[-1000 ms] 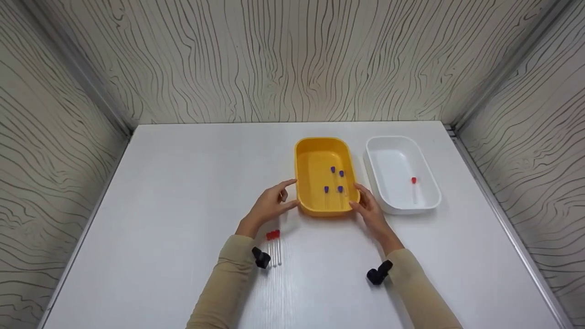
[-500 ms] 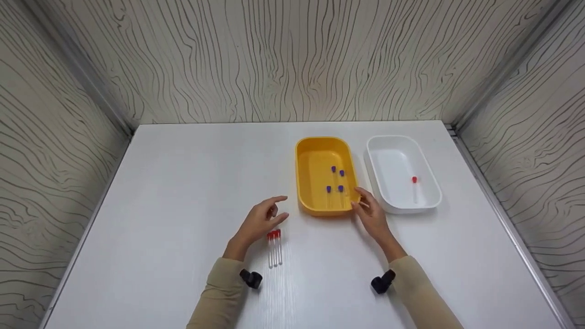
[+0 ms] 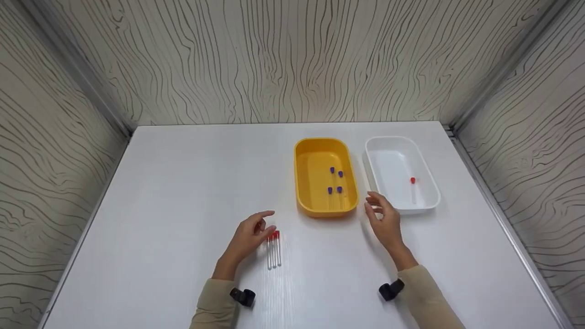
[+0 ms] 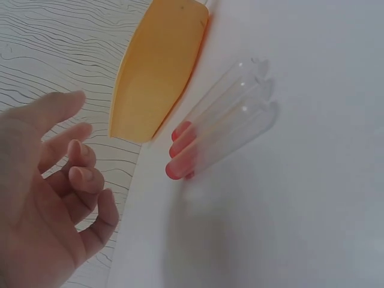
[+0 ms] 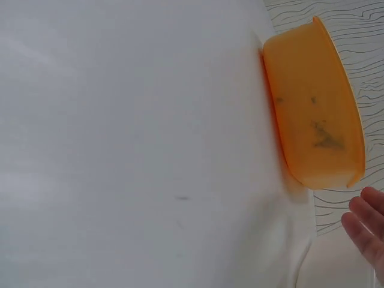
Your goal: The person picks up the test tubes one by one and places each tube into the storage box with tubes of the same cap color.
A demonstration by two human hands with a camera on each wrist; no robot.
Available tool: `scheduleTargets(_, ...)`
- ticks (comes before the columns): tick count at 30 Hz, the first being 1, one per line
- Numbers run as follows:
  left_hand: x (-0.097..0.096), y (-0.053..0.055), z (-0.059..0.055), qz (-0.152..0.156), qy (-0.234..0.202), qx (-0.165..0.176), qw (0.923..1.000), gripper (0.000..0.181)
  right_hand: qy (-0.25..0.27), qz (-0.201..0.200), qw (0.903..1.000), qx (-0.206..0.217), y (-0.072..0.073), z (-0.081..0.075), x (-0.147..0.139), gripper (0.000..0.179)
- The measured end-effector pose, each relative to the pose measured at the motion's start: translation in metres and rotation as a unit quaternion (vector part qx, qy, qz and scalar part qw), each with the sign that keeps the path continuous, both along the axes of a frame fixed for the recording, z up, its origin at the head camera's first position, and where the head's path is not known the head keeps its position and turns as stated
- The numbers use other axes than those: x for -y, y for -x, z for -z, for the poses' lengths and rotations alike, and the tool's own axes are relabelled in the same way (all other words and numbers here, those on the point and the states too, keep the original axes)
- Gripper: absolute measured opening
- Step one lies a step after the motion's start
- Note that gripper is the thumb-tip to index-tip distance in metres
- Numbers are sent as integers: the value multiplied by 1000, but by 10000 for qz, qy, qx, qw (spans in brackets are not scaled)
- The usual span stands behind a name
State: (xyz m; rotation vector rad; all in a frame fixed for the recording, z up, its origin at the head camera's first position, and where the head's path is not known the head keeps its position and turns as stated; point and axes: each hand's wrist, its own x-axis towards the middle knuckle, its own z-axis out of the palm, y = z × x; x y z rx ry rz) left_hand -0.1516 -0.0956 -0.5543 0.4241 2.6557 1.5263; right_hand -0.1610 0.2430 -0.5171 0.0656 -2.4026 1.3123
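Three clear test tubes with red caps (image 3: 274, 249) lie side by side on the white table, caps pointing away from me. My left hand (image 3: 248, 236) hovers beside their caps, fingers loosely bent around nothing; the left wrist view shows its palm and the red-capped tubes (image 4: 222, 120) apart from it. My right hand (image 3: 386, 224) is just off the near right corner of the yellow tray (image 3: 327, 213), its fingers relaxed and holding nothing. Several tubes with blue caps (image 3: 339, 189) lie inside that tray, toward its near right side.
A white tray (image 3: 371, 169) stands to the right of the yellow one, with one red-capped tube (image 3: 413, 181) in it. Patterned panels (image 3: 283, 64) wall the table at the back and sides. Each wrist carries a small black camera (image 3: 391, 290).
Both hands have let go of the yellow tray. The left hand has drawn back down and left toward the red-capped tubes, and the right has shifted slightly right. The tray stays put.
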Motion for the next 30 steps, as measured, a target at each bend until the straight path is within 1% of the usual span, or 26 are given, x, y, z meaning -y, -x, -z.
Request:
scheduleTargets(2, 4, -2, 2, -45, 6, -20, 10000, 42, -55, 192, 9991, -365, -1, -1, -4, 26)
scheduleTargets(5, 9, -5, 5, -64, -17, -120, 9999, 41, -58, 461, 9949, -892, 0, -3, -13, 21)
scheduleTargets(8, 14, -7, 9, -77, -45, -256, 9996, 40, -31, 697, 9896, -1259, 2, -1, -25, 18)
scheduleTargets(10, 16, -8, 11, -105, -37, -343, 9994, 39, -1, 872, 9862, -1406, 6, 5, -35, 16)
scheduleTargets(15, 21, -11, 14, -174, 52, -475, 9987, 37, -6, 1419, 9769, -1600, 17, 30, -67, 14)
scheduleTargets(18, 22, -13, 13, -196, 103, -494, 9985, 37, -57, 1781, 9710, -1597, 18, 40, -84, 13)
scheduleTargets(21, 24, -15, 14, -217, 119, -577, 9980, 36, 54, 2183, 9650, -1450, 17, 46, -97, 13)
scheduleTargets(24, 25, -16, 15, -241, 105, -591, 9979, 36, 400, 2640, 9567, -1155, 16, 48, -108, 15)
scheduleTargets(26, 26, -18, 16, -270, 102, -545, 9981, 36, 684, 2885, 9511, -862, 16, 49, -116, 17)
scheduleTargets(28, 27, -20, 17, -299, 127, -446, 9985, 36, 947, 3037, 9463, -579, 17, 49, -123, 19)
scheduleTargets(30, 28, -21, 18, -328, 160, -332, 9988, 36, 1163, 3045, 9449, -307, 17, 49, -131, 22)
